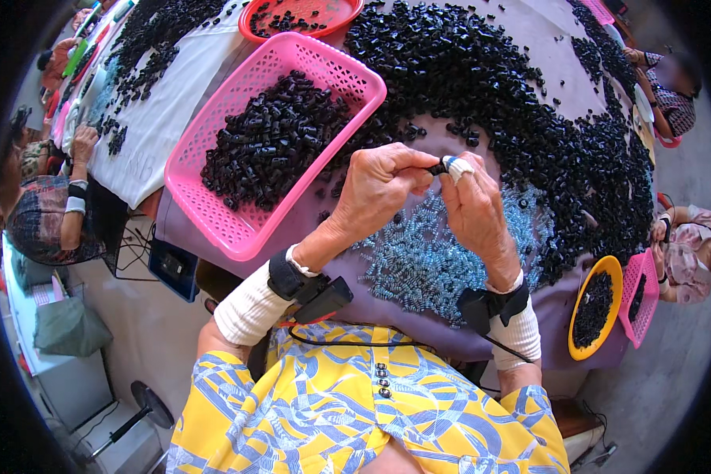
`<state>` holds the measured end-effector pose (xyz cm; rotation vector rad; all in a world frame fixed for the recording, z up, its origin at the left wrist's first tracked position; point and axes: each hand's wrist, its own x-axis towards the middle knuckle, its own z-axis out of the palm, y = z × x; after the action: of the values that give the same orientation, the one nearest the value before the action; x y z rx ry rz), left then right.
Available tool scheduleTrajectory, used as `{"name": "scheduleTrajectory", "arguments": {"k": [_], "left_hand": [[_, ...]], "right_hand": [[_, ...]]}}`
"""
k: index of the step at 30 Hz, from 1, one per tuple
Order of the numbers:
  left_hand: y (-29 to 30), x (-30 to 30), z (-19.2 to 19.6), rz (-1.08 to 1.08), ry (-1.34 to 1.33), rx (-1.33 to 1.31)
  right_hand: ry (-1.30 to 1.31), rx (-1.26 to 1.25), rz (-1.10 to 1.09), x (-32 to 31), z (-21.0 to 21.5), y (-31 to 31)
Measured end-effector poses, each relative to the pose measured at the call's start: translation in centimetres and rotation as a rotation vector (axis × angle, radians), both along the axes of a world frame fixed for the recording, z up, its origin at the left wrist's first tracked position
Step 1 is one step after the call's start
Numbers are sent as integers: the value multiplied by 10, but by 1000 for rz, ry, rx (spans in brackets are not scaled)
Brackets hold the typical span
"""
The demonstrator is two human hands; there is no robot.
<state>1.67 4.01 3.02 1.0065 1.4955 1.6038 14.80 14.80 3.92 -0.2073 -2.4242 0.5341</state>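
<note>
My left hand (381,188) and my right hand (475,207) meet over the table, fingertips pinched together on a small black plastic part (436,167). Most of that part is hidden by the fingers. White wrapping covers a fingertip of my right hand. Beneath both hands spreads a heap of small pale-blue pieces that look like coil springs (426,261). Beyond them lies a wide pile of loose black plastic parts (450,59). To the left of my left hand, a pink plastic basket (241,241) holds many similar black parts (272,142).
A red tray (249,22) with black parts stands behind the basket. A yellow bowl (578,320) and another pink basket (648,320) sit at the table's right edge. People work at the left (47,213) and right (691,253). Dark straps and a cable run along my wrists.
</note>
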Motion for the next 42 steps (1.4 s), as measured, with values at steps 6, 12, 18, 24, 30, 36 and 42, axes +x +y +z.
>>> {"name": "scheduleTrajectory", "arguments": {"k": [6,12,18,24,30,36,42], "left_hand": [[-1,1,-5,21,31,-4],[-1,-1,-7,42,56,-32],[-3,-3,-14,36,-42,-64],[2,-1,-8,8,-236,-113],[4,2,-11,30,-411,-91],[6,-1,-10,-26,-539,-75],[2,-5,-11,-130,-687,-108]], "right_hand": [[-7,89,-1,-1,-6,1],[-82,-36,47,-3,-7,7],[-75,0,29,-6,-11,4],[-212,156,25,-4,-2,6],[-168,188,-69,-10,2,-1],[-86,193,-151,-11,-2,5],[-25,117,-102,-8,-4,8]]}}
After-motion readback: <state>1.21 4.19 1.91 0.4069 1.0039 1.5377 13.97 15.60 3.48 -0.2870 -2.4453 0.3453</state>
